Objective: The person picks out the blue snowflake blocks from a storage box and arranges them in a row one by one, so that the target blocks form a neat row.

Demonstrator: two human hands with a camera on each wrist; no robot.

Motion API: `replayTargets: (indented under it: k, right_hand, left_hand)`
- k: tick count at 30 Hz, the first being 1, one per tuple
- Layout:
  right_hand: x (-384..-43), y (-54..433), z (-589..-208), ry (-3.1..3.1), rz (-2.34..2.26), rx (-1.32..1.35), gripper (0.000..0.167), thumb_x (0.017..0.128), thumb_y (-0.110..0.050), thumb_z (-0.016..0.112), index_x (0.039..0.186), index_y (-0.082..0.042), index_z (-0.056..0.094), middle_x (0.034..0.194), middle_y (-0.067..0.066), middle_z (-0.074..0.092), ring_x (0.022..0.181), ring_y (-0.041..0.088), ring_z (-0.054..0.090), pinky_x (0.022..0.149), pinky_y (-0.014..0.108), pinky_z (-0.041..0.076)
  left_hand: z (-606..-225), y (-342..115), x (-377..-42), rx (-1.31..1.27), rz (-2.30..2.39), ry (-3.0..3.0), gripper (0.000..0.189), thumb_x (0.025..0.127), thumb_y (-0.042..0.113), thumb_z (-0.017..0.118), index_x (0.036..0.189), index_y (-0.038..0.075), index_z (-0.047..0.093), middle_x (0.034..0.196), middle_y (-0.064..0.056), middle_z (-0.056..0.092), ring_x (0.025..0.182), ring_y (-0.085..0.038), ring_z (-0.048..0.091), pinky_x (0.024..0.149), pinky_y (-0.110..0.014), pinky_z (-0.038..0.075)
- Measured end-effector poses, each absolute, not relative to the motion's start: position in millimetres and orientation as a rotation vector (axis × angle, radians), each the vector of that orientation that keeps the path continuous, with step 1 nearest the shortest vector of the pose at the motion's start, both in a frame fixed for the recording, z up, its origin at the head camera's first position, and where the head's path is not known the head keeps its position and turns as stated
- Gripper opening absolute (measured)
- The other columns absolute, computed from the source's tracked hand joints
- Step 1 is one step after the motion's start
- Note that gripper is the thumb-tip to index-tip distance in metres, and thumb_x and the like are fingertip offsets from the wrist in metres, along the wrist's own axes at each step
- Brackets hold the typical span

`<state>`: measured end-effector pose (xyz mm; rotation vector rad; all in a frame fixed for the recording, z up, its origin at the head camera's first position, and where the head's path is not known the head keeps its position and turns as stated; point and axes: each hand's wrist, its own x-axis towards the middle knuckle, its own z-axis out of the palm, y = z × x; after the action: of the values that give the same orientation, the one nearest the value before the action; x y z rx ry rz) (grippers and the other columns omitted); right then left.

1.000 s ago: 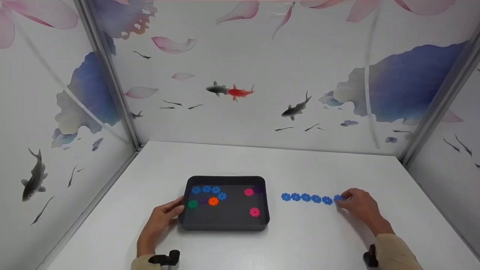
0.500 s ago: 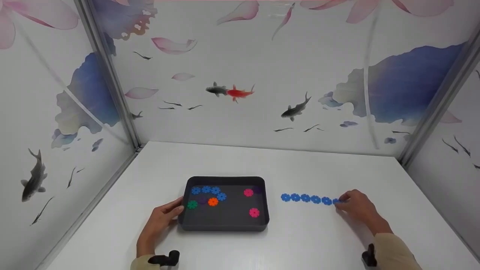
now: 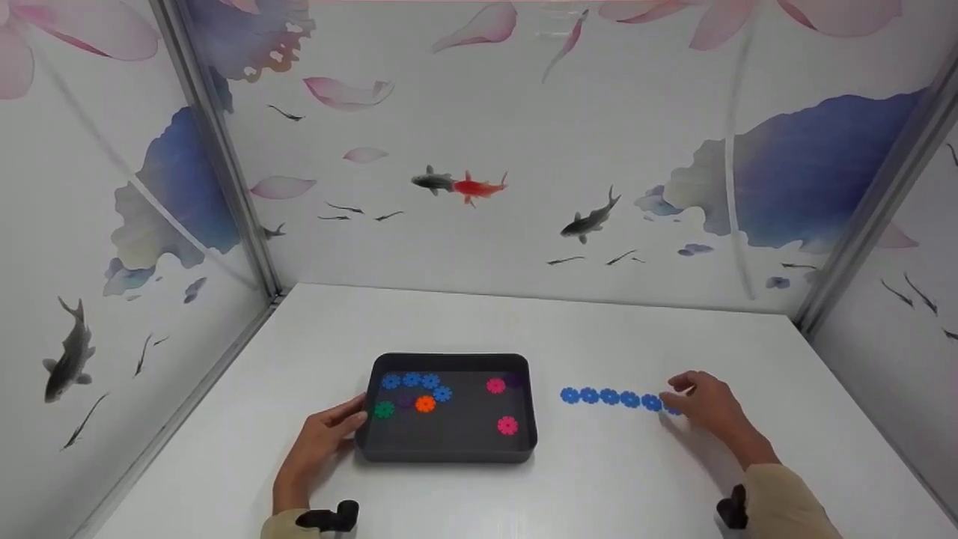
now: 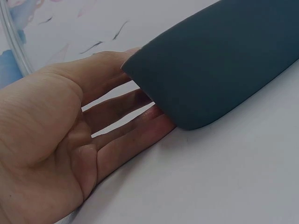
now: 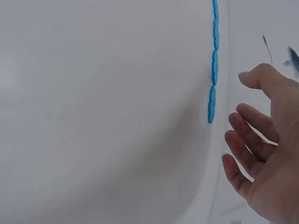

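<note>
A dark grey tray stands on the table, and my left hand grips its left side. In the left wrist view the thumb reaches over the tray wall while the other fingers meet it lower down. Right of the tray lies a row of blue snowflake discs, edge to edge. My right hand hovers over the row's right end, thumb and fingers spread apart, holding nothing. It partly covers the last blue disc. The right wrist view shows the row edge-on, apart from the fingertips.
Inside the tray lie several blue discs, a green disc, an orange disc, two pink discs and dark purple ones. Printed panels enclose the white table at the back and sides.
The right hand has set the last blue disc down at the row's right end and let go, its fingers parting and lifting slightly. The left hand and tray stay put.
</note>
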<state>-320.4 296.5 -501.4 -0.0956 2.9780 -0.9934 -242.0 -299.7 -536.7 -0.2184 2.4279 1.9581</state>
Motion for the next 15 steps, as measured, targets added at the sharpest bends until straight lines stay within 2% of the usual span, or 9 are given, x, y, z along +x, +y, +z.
replayTargets:
  k: [6,15]
  right_hand:
    - [-324,267,-487,3.018,-1.163,-0.150,0.044,0.095,-0.032,0.069,0.123,0.002,0.066,0.114,0.019,0.067,0.104,0.030,0.061,0.076,0.023,0.053]
    - [-325,218,-471,2.955,-1.414,-0.182,0.037,0.096,-0.030,0.067,0.122,-0.003,0.068,0.116,0.017,0.069,0.106,0.028,0.062,0.076,0.012,0.050]
  left_hand:
    - [-538,-301,-242,-0.215,1.986,2.408,0.053,0.095,0.032,0.069,0.144,0.014,0.056,0.153,-0.010,0.050,0.143,-0.034,0.045,0.108,-0.049,0.050]
    - [-537,-300,-241,-0.210,1.978,2.415,0.052,0.095,0.031,0.069,0.143,0.015,0.056,0.152,-0.010,0.050,0.144,-0.033,0.045,0.109,-0.047,0.049]
